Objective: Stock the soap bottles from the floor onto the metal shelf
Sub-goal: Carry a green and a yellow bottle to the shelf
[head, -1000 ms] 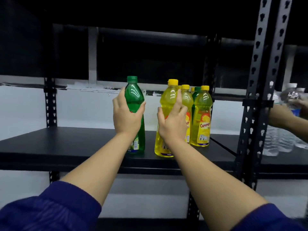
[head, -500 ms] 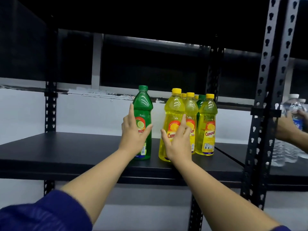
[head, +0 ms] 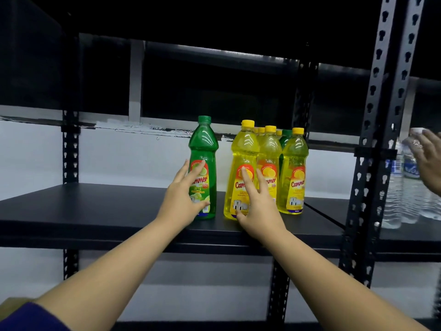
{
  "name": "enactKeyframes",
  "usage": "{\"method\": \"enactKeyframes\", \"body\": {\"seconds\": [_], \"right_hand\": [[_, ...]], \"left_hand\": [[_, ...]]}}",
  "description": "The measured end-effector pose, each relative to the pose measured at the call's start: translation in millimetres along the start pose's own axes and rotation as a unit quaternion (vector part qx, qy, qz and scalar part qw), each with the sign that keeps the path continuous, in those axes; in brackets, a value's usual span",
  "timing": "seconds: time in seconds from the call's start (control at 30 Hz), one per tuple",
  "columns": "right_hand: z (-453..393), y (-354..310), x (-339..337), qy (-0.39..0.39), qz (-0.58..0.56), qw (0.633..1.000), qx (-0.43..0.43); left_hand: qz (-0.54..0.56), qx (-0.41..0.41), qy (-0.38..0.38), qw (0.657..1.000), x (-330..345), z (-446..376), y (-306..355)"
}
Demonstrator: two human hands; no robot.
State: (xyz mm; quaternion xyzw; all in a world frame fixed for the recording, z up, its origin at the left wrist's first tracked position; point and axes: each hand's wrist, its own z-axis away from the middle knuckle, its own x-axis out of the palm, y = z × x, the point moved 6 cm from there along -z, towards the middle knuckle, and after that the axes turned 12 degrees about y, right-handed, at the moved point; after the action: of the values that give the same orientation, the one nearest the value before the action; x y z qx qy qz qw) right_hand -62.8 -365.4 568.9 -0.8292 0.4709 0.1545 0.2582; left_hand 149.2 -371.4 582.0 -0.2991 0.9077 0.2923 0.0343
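Observation:
A green soap bottle [head: 203, 149] stands upright on the black metal shelf [head: 95, 209]. To its right stands a yellow soap bottle [head: 244, 149] at the front of a cluster of several yellow bottles [head: 294, 163], with another green one behind. My left hand [head: 183, 199] is in front of the green bottle, fingers spread, at most lightly touching its label. My right hand [head: 256, 206] is in front of the yellow bottle, fingers apart, thumb near its base. Neither hand grips a bottle.
A perforated black upright [head: 374, 149] divides this bay from the one on the right, where clear water bottles [head: 405, 187] stand. Another person's hand [head: 428, 161] reaches among them. The shelf's left half is bare. A lower shelf edge shows at the bottom.
Both hands have let go of the green and yellow bottles, opened, and drawn back and down. The bottles now stand on the shelf. The view has shifted slightly.

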Motion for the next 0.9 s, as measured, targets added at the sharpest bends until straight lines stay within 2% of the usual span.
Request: {"method": "enactKeyframes", "body": {"seconds": [0.2,0.43,0.7,0.9], "right_hand": [[-22.3,-11.3,21.1,-0.014,0.014,0.999,0.035],[-47.1,-16.3,58.1,-0.054,0.050,0.995,0.070],[-80.5,1.6,92.4,-0.051,0.064,0.995,0.059],[-109.4,23.6,118.2,-0.067,0.110,0.990,0.064]], "left_hand": [[0.011,-0.027,-0.033,0.999,10.8,-18.0,-10.9],[-0.057,-0.050,-0.047,0.996,31.9,-46.8,-41.1],[-0.096,-0.030,-0.038,0.994,64.1,-79.8,-71.8],[-0.150,-0.013,-0.066,0.986,97.2,-105.3,-95.9]]}}
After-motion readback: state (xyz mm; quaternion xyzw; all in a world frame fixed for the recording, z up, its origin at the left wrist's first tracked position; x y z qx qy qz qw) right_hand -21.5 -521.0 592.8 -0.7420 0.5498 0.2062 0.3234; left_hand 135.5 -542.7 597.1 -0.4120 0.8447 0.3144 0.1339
